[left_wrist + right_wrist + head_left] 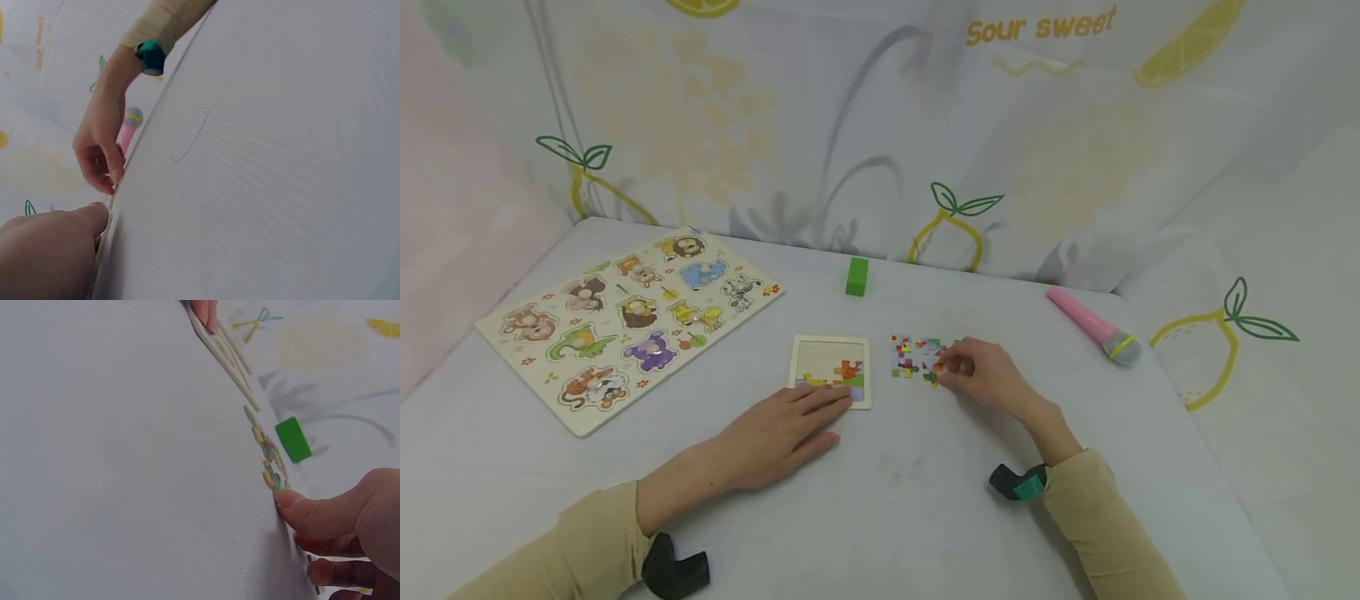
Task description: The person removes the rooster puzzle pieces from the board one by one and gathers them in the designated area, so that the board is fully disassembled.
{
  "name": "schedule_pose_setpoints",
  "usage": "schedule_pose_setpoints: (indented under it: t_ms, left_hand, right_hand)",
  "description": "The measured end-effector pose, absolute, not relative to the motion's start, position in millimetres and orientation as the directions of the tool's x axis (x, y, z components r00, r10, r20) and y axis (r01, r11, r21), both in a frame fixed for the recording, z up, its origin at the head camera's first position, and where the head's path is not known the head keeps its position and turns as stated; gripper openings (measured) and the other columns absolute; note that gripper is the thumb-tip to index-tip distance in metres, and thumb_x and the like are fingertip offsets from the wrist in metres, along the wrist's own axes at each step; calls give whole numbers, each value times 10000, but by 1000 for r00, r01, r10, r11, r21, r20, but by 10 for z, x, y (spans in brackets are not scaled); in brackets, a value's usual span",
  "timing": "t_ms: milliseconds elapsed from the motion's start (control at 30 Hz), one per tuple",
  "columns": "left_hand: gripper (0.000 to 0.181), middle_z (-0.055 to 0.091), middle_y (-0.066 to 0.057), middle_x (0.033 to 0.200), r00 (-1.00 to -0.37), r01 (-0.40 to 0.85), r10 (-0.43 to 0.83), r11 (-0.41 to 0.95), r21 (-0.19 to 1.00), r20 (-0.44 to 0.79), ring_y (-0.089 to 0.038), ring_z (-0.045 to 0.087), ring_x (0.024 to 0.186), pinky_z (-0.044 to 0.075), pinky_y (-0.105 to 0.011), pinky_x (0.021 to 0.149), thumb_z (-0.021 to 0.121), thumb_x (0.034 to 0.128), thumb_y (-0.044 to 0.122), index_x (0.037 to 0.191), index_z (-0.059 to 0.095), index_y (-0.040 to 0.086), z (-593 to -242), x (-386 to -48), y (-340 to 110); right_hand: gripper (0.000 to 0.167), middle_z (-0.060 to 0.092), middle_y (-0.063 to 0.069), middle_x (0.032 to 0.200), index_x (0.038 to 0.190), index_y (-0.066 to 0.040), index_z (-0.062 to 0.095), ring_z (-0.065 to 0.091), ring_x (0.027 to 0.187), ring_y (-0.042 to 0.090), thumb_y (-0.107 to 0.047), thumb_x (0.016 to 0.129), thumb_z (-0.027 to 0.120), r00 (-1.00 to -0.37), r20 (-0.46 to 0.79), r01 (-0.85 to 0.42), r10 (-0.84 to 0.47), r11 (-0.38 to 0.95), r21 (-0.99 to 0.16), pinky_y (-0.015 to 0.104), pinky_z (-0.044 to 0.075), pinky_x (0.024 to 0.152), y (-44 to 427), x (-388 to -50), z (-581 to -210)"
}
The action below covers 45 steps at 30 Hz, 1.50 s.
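A small square jigsaw tray with a pale frame lies at the middle of the table, some pieces fitted along its lower part and right side. My left hand rests flat on its lower edge with fingers extended and hides part of it. Just right of the tray, several colourful puzzle pieces lie in a loose cluster. At that cluster's right side my right hand has bent fingers and pinches a puzzle piece at its edge; the fingers partly cover the cluster.
A large animal peg puzzle board lies at the left. Behind the tray stands a green block. A pink toy microphone lies at the right, near the table edge. A lemon-printed cloth hangs behind the table.
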State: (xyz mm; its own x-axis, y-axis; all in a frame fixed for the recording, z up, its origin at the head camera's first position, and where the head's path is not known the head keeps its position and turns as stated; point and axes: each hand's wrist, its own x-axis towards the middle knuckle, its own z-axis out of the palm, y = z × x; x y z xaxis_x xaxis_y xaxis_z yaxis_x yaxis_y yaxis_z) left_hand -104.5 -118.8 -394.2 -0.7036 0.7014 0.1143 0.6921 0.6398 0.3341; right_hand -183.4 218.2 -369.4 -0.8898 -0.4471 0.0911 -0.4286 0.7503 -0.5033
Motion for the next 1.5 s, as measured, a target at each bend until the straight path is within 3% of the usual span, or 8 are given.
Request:
schedule_pose_setpoints:
  t_ms: [700, 1167, 1333, 1500]
  left_hand:
    - [524, 426, 6, 1564, -695, 702, 706, 625, 342, 137, -251, 421, 1413, 379, -481, 1142, 479, 1053, 402, 1501, 470, 132, -3956, -1051, -1181]
    - [527, 426, 11, 1566, -695, 703, 705, 625, 339, 141, -251, 417, 1420, 373, -483, 1147, 490, 1048, 405, 1500, 473, 135, -3955, -1041, -1187]
    - [530, 430, 11, 1564, -694, 701, 708, 627, 340, 127, -248, 412, 1426, 368, -485, 1151, 479, 1050, 417, 1504, 468, 142, -3955, -1050, -1188]
    - [529, 437, 1, 1560, -699, 695, 705, 629, 348, 121, -265, 411, 1431, 361, -501, 1154, 478, 1051, 412, 1507, 463, 144, -3952, -1052, -1183]
  right_hand:
    - [192, 630, -6, 838, 1037, -64, 740, 501, 710, 119, -111, 857, 787, -894, 67, -416, -443, 765, -491, 262, 428, 655, 2170, -1814, -3654]
    - [145, 662, 6, 861, 1031, -67, 757, 559, 745, 123, -88, 888, 745, -892, 166, -439, -419, 722, -536, 262, 457, 680, 2180, -1826, -3667]
    - [141, 679, 33, 901, 1013, -34, 745, 615, 766, 144, -66, 876, 756, -867, 217, -484, -448, 658, -577, 268, 505, 673, 1956, -1766, -3586]
    - [208, 694, 77, 990, 1082, -14, 718, 647, 849, 182, -84, 888, 750, -819, 164, -531, -549, 619, -579, 318, 549, 744, 1553, -1793, -3533]
